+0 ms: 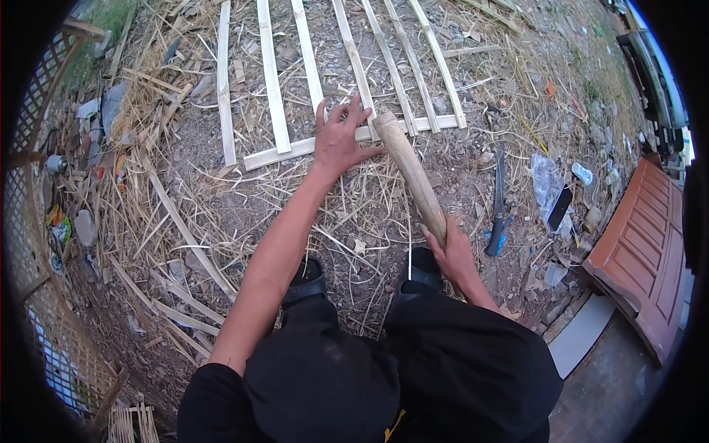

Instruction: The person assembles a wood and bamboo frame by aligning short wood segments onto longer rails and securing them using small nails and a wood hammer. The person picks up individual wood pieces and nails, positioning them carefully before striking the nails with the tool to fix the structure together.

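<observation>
Pale wooden crosspiece (301, 148) lies crosswise under the spread, loosely curled left hand (342, 145), while the right hand (455, 255), closed round a thick stick (411, 173), sits farther back.

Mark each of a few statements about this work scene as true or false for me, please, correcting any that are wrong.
1. The right hand grips a thick wooden stick. True.
2. The left hand has its fingers and thumb spread at the pale crosspiece. True.
3. The left hand holds the long knife. False: the long knife lies on the ground, to the right of the stick.
4. The panelled board at the right is bright green. False: the panelled board is reddish-brown.
5. A clear plastic bag lies on the ground at the right. True.
6. The person's feet are bare. False: they wear dark sandals.
</observation>
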{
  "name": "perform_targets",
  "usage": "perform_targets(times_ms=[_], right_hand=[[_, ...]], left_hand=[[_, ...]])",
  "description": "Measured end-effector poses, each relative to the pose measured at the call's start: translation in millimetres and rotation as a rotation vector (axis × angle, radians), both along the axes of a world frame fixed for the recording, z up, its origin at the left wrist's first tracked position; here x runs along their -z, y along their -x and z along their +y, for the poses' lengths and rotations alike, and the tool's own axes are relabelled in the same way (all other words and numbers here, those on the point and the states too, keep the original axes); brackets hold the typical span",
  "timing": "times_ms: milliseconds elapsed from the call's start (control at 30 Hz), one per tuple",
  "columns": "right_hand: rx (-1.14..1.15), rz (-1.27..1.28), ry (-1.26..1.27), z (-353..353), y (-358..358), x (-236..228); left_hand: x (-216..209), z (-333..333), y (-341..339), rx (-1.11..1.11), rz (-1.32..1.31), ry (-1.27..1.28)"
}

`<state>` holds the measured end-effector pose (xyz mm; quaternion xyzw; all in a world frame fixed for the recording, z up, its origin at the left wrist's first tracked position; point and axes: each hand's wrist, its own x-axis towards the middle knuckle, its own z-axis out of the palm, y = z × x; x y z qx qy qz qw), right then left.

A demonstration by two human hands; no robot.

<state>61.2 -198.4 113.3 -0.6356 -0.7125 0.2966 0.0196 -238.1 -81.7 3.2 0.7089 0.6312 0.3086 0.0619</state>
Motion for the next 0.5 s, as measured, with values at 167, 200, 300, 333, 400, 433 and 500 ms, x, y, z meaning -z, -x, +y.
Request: perform_targets(times_ms=[167,200,300,333,400,433,500], right_hand=[[-0.022,0.006,0.026,12.6,1.6,-2.6],[-0.014,0.027,-0.030,14.2,2.0,-8.2],[-0.024,0.224,-0.205,13.9,17.6,-25.3],[-0.028,0.355,-0.355,14.3,17.6,-31.6],[-0.003,0.369,-0.307,11.6,-6.7,-11.7],[-0.037,0.142,-0.166,22.1,-4.6,-1.8],[-0.031,-0.011,-0.041,27.7,-10.6,1.7]], left_hand=[[0.0,0.5,-1.1,0.000,0.003,-0.008],[-0.1,-0.8,-1.0,0.000,0.000,0.011],[-3.3,-6.3,8.2,-0.004,0.048,0.034],[-4.6,-1.9,5.8,-0.004,0.084,-0.011],[-2.0,4.7,-9.6,-0.001,0.051,-0.041],[0.6,4.6,-6.0,-0.009,0.042,-0.005],[5.3,1.9,-5.0,-0.005,0.023,0.028]])
